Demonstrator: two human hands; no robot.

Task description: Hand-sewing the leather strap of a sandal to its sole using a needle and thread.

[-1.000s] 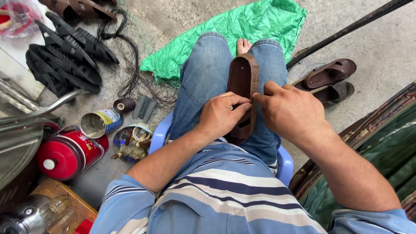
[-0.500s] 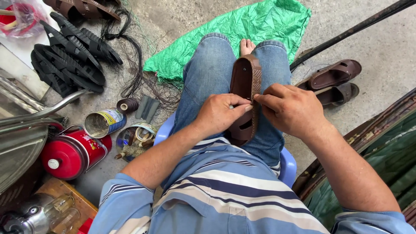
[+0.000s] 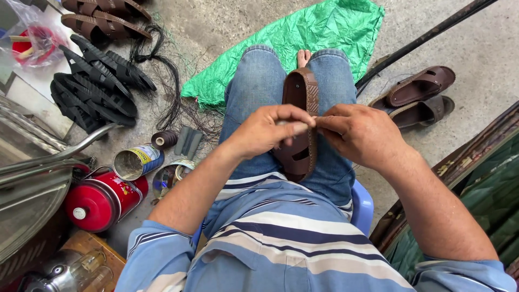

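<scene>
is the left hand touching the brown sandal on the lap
Touching. The head view shows the left hand lying across the sandal, fingertips pinched at its edge with no gap.

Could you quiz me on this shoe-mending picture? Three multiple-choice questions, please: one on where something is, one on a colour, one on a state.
1. Where does the brown sandal lie?
A on the person's lap
B on the green sheet
C on the red can

2. What colour is the sheet on the ground?
A blue
B green
C white

3. How do the hands stand?
A both idle at the sides
B one raised overhead
C both pinching at the sandal's edge

A: it rests along the jeans.
B: it is bright green.
C: left hand and right hand meet at its rim.
</scene>
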